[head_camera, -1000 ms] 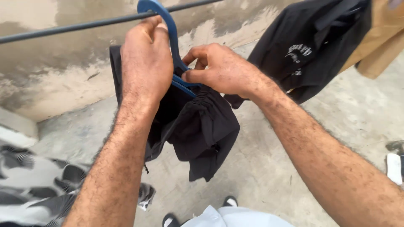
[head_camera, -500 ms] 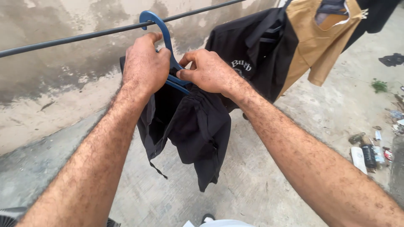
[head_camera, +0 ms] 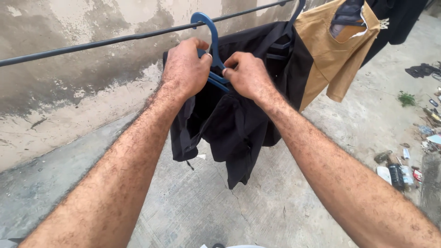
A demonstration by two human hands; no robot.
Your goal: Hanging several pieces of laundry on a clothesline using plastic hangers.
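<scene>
A blue plastic hanger hooks over a dark line strung across the upper part of the view. Black shorts hang crumpled from it. My left hand grips the hanger's left side just below the hook. My right hand pinches the shorts' waistband against the hanger's right arm. Both forearms stretch up from the bottom corners.
A black shirt and a tan shirt hang on the same line to the right, close to my right hand. A stained concrete wall stands behind. Bottles and litter lie on the concrete floor at right.
The hanger with the shorts and both hands have slid right along the line, nearer the black shirt. The view has swung, and the patterned cloth at lower left is out of frame.
</scene>
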